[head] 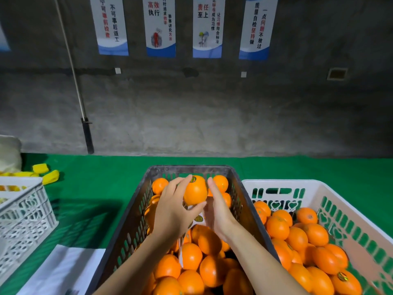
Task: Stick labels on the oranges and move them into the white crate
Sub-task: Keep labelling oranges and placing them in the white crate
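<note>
My left hand [172, 211] grips an orange [195, 192] and holds it above the dark crate [136, 201], which is full of oranges. A small round label [193, 179] sits on the top of that orange. My right hand [217, 209] is right beside it with straight fingers, the fingertips near the orange's right side. A white label strip [198, 218] hangs between the two hands; which hand holds it I cannot tell. The white crate [340, 199] stands to the right, partly filled with oranges, one of them labelled [342, 276].
A second white crate [25, 209] stands at the left edge, with yellow pieces [51, 176] behind it. A white sheet [61, 271] lies at the front left on the green table cover [95, 188]. A concrete wall rises behind the table.
</note>
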{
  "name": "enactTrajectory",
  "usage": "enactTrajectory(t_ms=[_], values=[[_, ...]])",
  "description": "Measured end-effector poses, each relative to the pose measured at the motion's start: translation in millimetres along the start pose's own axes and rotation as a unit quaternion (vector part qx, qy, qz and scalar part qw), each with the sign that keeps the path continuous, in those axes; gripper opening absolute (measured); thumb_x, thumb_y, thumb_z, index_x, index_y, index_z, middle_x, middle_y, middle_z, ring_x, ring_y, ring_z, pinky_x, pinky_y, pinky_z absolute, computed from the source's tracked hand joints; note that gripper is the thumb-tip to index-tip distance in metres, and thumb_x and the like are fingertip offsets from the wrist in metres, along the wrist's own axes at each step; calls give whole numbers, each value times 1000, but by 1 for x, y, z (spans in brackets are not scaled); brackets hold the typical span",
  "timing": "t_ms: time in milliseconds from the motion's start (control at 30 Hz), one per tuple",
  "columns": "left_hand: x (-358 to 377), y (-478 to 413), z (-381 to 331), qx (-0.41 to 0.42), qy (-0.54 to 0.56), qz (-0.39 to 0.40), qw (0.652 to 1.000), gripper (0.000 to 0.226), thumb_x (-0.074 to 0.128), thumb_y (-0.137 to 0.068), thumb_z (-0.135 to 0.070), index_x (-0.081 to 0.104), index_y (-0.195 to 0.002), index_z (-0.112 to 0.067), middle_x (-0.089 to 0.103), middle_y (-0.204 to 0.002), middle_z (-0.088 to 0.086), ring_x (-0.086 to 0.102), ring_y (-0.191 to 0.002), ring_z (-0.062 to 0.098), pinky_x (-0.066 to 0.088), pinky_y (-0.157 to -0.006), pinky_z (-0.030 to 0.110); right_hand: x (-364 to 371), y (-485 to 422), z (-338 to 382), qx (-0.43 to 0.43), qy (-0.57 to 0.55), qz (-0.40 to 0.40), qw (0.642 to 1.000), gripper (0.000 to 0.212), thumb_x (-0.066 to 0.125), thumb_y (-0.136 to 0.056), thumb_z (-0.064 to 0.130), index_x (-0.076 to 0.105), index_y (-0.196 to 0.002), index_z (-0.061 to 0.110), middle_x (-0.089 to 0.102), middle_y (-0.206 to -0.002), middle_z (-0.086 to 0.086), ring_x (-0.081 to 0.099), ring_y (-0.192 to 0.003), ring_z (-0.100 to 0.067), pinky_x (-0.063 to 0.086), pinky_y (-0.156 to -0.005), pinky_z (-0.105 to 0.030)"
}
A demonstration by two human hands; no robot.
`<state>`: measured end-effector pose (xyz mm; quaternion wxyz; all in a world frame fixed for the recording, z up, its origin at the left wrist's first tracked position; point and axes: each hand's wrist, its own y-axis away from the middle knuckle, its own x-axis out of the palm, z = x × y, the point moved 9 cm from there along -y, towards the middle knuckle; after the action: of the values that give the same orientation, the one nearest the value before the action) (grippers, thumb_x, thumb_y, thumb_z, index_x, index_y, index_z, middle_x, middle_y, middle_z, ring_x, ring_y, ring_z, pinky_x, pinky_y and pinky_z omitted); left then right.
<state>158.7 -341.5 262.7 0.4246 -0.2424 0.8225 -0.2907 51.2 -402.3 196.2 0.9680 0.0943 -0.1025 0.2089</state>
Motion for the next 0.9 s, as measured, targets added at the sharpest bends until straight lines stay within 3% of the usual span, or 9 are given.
enactTrajectory(t_ms=[100,200,267,333,400,533,667,767,900], values=[[0,1,-7,43,-36,6,998,72,75,-78,-41,49,-143,-24,54,-135,-2,51,-122,16,47,-99,34,9,5,-4,-3,91,19,996,73,63,-63,88,68,-118,40,70,-125,6,63,-120,-15,41,-112,-44],[4,1,-9,41,-12,26,999,83,67,-80,-56,35,-151,-27,44,-144,-12,41,-133,8,41,-107,32,0,2,-3,-6,55,-20,998,84,64,-57,90,66,-122,37,72,-118,5,67,-113,-15,48,-104,-43],[21,4,0,-16,63,102,993,100,63,-76,-70,13,-156,-35,27,-150,-23,24,-140,-1,27,-115,28,-4,3,3,-15,-9,-32,999,77,61,-62,84,71,-116,30,76,-111,-2,72,-105,-20,53,-95,-40],[40,10,1,-20,92,192,977,108,64,-70,-79,9,-154,-40,21,-156,-24,19,-145,0,21,-119,32,-8,3,7,-7,-103,-28,994,84,58,-67,82,75,-117,17,74,-112,-14,72,-105,-27,57,-87,-40],[46,14,-3,29,26,217,975,99,61,-75,-75,13,-154,-39,20,-157,-23,15,-145,-2,14,-118,26,-11,5,11,-1,-197,-26,980,90,58,-68,81,72,-121,9,71,-116,-21,70,-107,-34,59,-84,-42],[28,10,-9,67,-15,119,990,56,47,-94,-19,40,-150,-23,46,-150,-6,37,-140,8,25,-118,28,-16,6,13,-2,-301,-61,952,88,58,-73,77,58,-131,11,71,-117,-20,70,-108,-35,53,-96,-50],[10,2,-7,101,-113,72,986,57,64,-72,-1,65,-129,-12,64,-132,5,60,-122,26,45,-105,46,-33,6,18,-20,-339,-134,931,94,44,-78,85,60,-128,7,72,-115,-15,69,-104,-30,53,-89,-47],[4,0,-7,127,-192,49,972,68,83,-53,7,73,-117,-13,70,-120,9,67,-110,32,51,-93,53,-51,10,21,-43,-464,-162,870,98,44,-78,86,53,-133,5,61,-131,-16,65,-108,-34,51,-89,-46],[3,0,-4,114,-227,37,966,69,83,-52,7,74,-116,-17,70,-121,7,64,-115,33,48,-96,54,-66,16,15,-47,-572,-199,794,102,37,-80,87,39,-150,12,49,-149,-16,52,-131,-36,43,-101,-47]])
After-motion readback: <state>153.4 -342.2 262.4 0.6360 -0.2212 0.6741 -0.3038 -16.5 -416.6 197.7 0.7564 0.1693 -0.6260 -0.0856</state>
